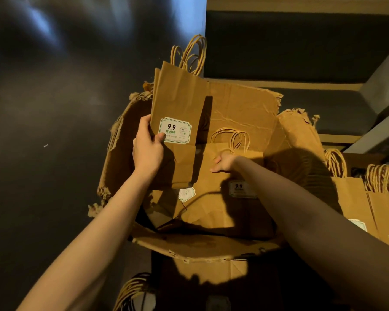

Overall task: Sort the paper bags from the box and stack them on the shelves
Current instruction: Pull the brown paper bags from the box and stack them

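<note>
A brown paper bag [177, 104], its green-edged label [175, 130] reading "9.9", is gripped by the left hand [147, 147] above the torn box [240, 104]; the right hand [224, 162] grasps another bag [213, 198] inside the box.

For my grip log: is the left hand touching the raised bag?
Touching. Head view: left hand grips the raised bag, thumb on its sticker.

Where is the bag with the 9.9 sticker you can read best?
The flat brown paper bag is left of centre, gripped by the left hand above the torn cardboard box.
</note>
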The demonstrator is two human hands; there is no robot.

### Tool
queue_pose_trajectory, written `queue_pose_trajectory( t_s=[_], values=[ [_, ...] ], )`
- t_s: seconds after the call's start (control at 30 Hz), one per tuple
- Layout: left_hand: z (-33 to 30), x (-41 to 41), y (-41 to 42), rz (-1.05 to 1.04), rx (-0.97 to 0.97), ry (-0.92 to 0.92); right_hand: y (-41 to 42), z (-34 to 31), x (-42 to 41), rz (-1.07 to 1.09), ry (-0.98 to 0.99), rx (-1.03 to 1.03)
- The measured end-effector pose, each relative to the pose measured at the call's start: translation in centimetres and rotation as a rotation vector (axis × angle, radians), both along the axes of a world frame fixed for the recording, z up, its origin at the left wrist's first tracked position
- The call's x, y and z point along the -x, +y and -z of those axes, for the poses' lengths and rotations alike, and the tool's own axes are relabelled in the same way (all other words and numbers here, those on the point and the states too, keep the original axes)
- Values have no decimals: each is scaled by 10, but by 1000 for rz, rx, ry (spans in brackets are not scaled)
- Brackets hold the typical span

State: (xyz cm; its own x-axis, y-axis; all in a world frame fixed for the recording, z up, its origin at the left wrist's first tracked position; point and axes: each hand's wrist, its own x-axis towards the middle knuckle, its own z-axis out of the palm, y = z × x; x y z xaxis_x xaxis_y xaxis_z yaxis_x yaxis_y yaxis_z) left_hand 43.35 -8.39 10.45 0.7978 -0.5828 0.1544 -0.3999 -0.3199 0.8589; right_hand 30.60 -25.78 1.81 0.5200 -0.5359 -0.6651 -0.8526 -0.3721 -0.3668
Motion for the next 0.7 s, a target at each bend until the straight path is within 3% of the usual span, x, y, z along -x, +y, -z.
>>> queue_pose_trajectory(
  t_s=[0.17, 0.33, 0.43, 0.7],
  values=[
    [-2, 4, 2, 9, -3, 11, 9, 6, 2, 145, -24, 43],
    [-7, 11, 5, 13, 8, 27, 13, -19, 10, 186, -223, 11],
    [-15, 16, -2, 5, 16, 16, 7, -49, 17, 228, -354, 140],
    [-51, 28, -5, 65, 115, -39, 21, -152, 60, 163, -458, 565]
  ],
)
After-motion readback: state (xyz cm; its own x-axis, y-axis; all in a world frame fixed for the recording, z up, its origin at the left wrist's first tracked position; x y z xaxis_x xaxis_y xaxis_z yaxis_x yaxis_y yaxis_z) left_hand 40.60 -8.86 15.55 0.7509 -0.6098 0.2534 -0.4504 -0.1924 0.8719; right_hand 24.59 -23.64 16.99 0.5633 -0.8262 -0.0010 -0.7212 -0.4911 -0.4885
